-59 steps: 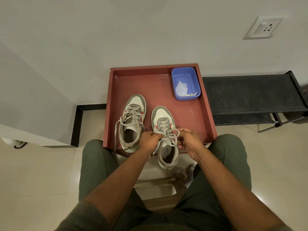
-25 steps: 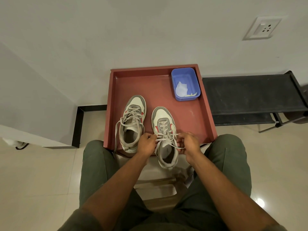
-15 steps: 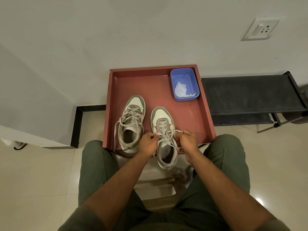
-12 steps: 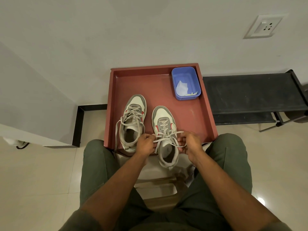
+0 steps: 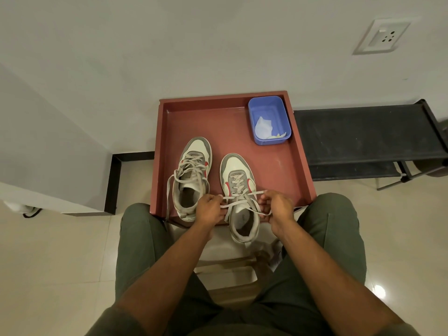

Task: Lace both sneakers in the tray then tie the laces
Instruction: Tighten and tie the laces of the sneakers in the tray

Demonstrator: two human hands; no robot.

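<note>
Your left hand (image 5: 210,207) and right hand (image 5: 275,205) are both curled tight, each pinching one end of the lace (image 5: 238,195) on the right sneaker (image 5: 238,190), which sits at the near edge of the red tray (image 5: 300,166) with its heel hanging over the rim toward you. The two strands cross over the tongue between your hands; it looks like the first half of a knot, though the crossing is too small to be sure. The left sneaker (image 5: 192,175) stands just beside it, laced but with its ends hanging loose down the side and over the tray's front edge. The lace is flat, soft and limp, so it will slip if you hold it far out; keep your pinch close to the top eyelets and pull evenly both ways. The sneaker is light and will likely slide or tip off the rim under a hard tug, so pull sideways rather than toward you. A blue tub (image 5: 269,120) sits in the tray's far right corner, well apart.
</note>
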